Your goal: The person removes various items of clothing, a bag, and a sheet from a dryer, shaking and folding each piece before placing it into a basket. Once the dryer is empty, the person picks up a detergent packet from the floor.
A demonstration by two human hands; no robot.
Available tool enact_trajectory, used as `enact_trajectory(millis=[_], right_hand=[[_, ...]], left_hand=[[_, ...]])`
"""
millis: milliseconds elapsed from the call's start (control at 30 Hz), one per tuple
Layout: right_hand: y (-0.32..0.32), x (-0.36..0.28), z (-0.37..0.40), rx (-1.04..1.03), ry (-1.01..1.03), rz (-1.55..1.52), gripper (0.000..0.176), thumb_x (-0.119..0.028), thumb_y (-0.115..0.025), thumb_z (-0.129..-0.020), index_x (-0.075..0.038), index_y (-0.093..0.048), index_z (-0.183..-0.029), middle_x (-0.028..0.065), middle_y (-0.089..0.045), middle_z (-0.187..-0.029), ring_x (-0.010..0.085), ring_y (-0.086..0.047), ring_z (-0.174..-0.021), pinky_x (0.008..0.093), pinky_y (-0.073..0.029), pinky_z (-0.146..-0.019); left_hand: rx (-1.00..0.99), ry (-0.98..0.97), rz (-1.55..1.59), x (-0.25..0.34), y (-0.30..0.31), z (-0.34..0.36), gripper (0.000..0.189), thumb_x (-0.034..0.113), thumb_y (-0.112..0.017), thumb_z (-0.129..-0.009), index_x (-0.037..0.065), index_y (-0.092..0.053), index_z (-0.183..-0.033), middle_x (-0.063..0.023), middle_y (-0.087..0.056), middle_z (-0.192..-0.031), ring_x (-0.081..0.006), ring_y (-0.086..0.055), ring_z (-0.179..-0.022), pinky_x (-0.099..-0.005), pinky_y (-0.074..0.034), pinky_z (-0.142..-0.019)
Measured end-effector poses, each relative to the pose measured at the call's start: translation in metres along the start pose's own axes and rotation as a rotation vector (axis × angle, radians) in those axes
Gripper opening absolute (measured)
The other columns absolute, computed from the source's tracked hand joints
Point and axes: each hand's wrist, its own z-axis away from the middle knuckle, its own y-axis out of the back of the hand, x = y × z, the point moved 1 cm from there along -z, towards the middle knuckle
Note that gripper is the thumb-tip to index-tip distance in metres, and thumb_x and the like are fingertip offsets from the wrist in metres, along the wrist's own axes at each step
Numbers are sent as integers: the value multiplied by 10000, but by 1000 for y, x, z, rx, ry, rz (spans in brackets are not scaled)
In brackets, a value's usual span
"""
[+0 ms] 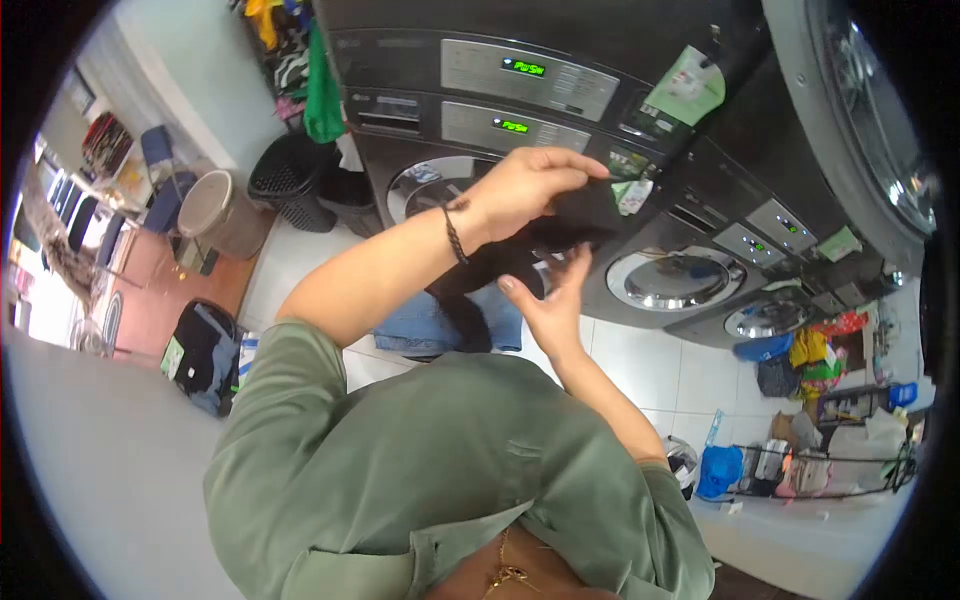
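A black cloth garment hangs from my left hand, whose fingers are pinched on its upper edge. My left wrist wears a dark braided bracelet. Below it, my right hand has its thumb and fingers spread, the fingertips right at the lower part of the black cloth. More black fabric drapes down under my left wrist, over folded blue jeans that lie low in front of me. The garment's exact kind does not show.
Stacked dark washing machines with lit panels stand ahead, and a round glass door is at right. Black laundry baskets stand ahead left. A packed black bag is far left; a rack with bags is right.
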Motion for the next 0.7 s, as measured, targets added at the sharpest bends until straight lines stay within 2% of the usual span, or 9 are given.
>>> enact_trajectory(millis=[67,133,300,433,500,533,567,600,700], right_hand=[[-4,9,-8,52,-211,-235,882,-145,-793,-713,-20,-226,-1377,164,-422,-1293,246,-451,-1181,359,-382,-993],[10,31,-18,129,-122,59,731,-108,-776,-717,3,-336,-1289,154,-504,-1190,230,-510,-1093,326,-422,-932],[104,39,-42,77,-97,267,372,65,-637,-751,42,-597,-1119,96,-670,-1051,159,-616,-960,288,-462,-884],[169,-42,-69,95,-51,263,330,43,-473,-817,11,-549,-1137,56,-616,-1011,132,-567,-941,254,-432,-868],[180,-80,-74,-68,202,84,528,-55,-566,-753,-43,-445,-1267,84,-577,-1121,155,-564,-1002,271,-398,-935],[171,-115,-73,-53,351,350,520,-61,-599,-732,-38,-485,-1238,96,-598,-1109,160,-575,-1008,273,-407,-929],[169,-135,-72,-55,410,557,494,-67,-631,-716,-33,-527,-1198,103,-619,-1087,163,-587,-1003,275,-417,-916],[168,-154,-72,-46,476,761,470,-73,-663,-700,-27,-569,-1158,110,-640,-1066,166,-600,-999,276,-428,-903],[199,-169,-93,237,345,763,315,-161,-739,-759,-5,-655,-1020,75,-682,-900,140,-615,-825,263,-464,-784]], left_hand=[[-97,-87,-257,13,-21,2,501,-65,-518,-791,12,-529,-1286,-39,-628,-1077,-53,-579,-847,-177,-468,-728],[-192,-271,-338,22,-31,-1,716,-154,-456,-682,21,-444,-1375,-34,-613,-1135,-22,-559,-838,-169,-455,-717],[-22,-646,-782,79,-6,-19,540,-166,-511,-691,17,-617,-1189,-62,-673,-1033,-116,-625,-875,-256,-508,-797],[407,-184,-1439,130,-7,-8,321,92,-628,-814,96,-652,-1135,-116,-687,-835,-185,-671,-780,-285,-515,-710],[540,-659,-1774,127,12,-19,303,251,-615,-850,136,-653,-1128,-131,-662,-878,-263,-656,-785,-326,-506,-693],[574,-595,-1830,134,7,-21,315,318,-612,-861,185,-643,-1145,-121,-652,-1004,-307,-633,-874,-359,-503,-731],[558,-576,-1806,139,0,-22,354,347,-606,-882,118,-643,-1149,-134,-639,-1111,-279,-629,-971,-351,-511,-770],[444,-844,-1612,139,6,-34,268,220,-628,-840,79,-653,-1066,-107,-644,-968,-281,-623,-930,-356,-500,-784],[12,-596,-622,140,-2,-66,200,151,-623,-887,-17,-664,-988,-23,-669,-857,-184,-612,-824,-315,-475,-793]])
